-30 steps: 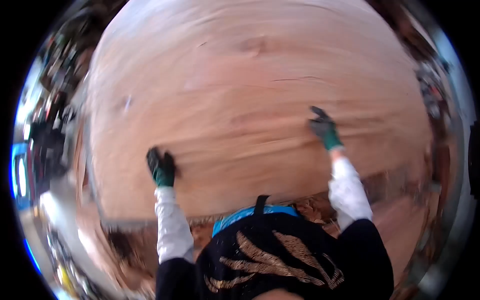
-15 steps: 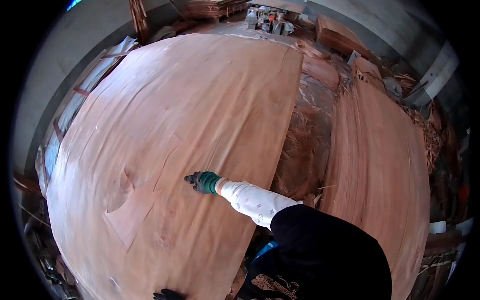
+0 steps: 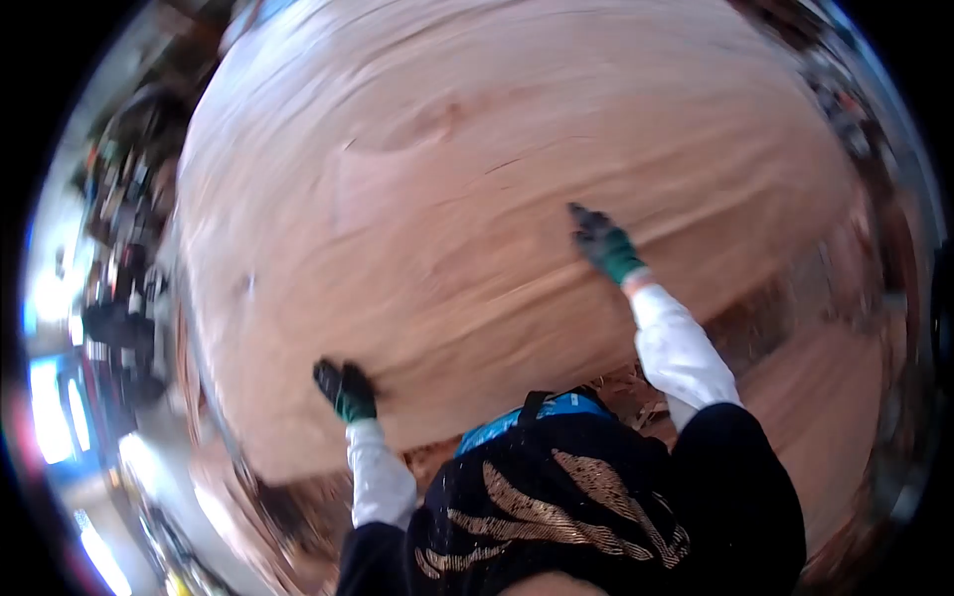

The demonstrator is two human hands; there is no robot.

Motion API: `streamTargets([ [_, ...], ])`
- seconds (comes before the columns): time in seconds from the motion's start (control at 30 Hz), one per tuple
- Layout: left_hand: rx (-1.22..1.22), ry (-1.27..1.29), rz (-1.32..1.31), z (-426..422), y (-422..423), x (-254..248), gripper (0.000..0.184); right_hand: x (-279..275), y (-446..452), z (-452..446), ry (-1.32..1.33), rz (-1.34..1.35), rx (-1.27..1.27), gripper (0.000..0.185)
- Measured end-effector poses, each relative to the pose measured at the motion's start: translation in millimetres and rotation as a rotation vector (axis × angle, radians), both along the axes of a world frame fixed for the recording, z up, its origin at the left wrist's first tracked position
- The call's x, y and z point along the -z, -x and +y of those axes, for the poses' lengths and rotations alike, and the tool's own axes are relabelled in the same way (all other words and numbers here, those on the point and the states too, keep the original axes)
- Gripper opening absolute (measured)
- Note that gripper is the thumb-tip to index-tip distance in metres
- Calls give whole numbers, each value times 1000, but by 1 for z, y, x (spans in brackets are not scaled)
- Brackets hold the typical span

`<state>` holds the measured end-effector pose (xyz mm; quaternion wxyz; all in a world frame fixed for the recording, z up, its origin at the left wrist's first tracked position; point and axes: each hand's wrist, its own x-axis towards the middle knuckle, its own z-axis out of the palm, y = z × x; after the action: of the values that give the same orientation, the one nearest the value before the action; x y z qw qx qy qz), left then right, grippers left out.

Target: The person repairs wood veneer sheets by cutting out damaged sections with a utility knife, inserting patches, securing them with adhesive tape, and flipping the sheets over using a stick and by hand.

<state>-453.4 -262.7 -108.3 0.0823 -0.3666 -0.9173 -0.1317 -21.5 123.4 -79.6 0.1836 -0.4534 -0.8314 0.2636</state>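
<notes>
A large, wrinkled sheet of wood veneer (image 3: pixel 447 228) fills the middle of the head view. Near its lower left edge is my left hand (image 3: pixel 346 389), in a black and green glove, its thumb apart from the fingers and nothing seen in it. My right hand (image 3: pixel 602 241), gloved the same way, lies over the right half of the sheet with fingers spread and holds nothing. A paler patch (image 3: pixel 373 184) and a short dark crack show on the sheet beyond my hands. Motion blurs the picture.
Another stack of veneer (image 3: pixel 815 417) lies at the lower right, with torn scraps (image 3: pixel 636 392) between it and the large sheet. Blurred clutter (image 3: pixel 129 268) stands along the left side. More small items (image 3: pixel 845 109) are at the upper right.
The view has swung back from the right-hand stack and far wall seen half a second ago. My left hand now shows fully, and both hands stay at the sheet.
</notes>
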Motion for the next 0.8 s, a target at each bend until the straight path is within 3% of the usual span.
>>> streamTargets([
  [0.07, -36, 22, 42, 1, -29, -11, 57, -14, -19, -10, -36, -57, 1, 56],
  [0.13, -68, 49, 30, 3, -34, -14, 55, 6, -18, 1, 127, -206, 10, 58],
  [0.23, -89, 7, 1, 11, -33, -27, 53, -5, -26, 14, 416, -133, -3, 57],
  [0.3, -4, -87, 10, 40, -27, -50, 51, -21, -24, 21, 208, -250, -28, 54],
  [0.37, 172, -223, 44, 92, -20, -74, 49, -77, 4, 18, 138, -468, -41, 54],
  [0.47, 383, -353, -1, 184, 4, -82, 46, -79, 48, 47, 103, -189, -315, 51],
  [0.53, 517, -390, 61, 240, 33, -71, 45, -123, 112, 39, 544, 76, -316, 49],
  [0.6, 510, -285, 36, 278, 61, -60, 45, -160, 180, 27, 619, -23, -309, 49],
  [0.63, 490, -182, -68, 287, 71, -63, 45, -162, 211, 23, 691, -103, -162, 50],
  [0.7, 451, 25, -270, 297, 85, -75, 46, -116, 257, 37, 512, -62, -266, 45],
  [0.77, 479, -19, -333, 297, 96, -72, 48, -100, 313, 36, 647, 28, -229, 37],
  [0.8, 494, -39, -361, 296, 102, -71, 49, -81, 339, 37, 478, 69, -286, 34],
])
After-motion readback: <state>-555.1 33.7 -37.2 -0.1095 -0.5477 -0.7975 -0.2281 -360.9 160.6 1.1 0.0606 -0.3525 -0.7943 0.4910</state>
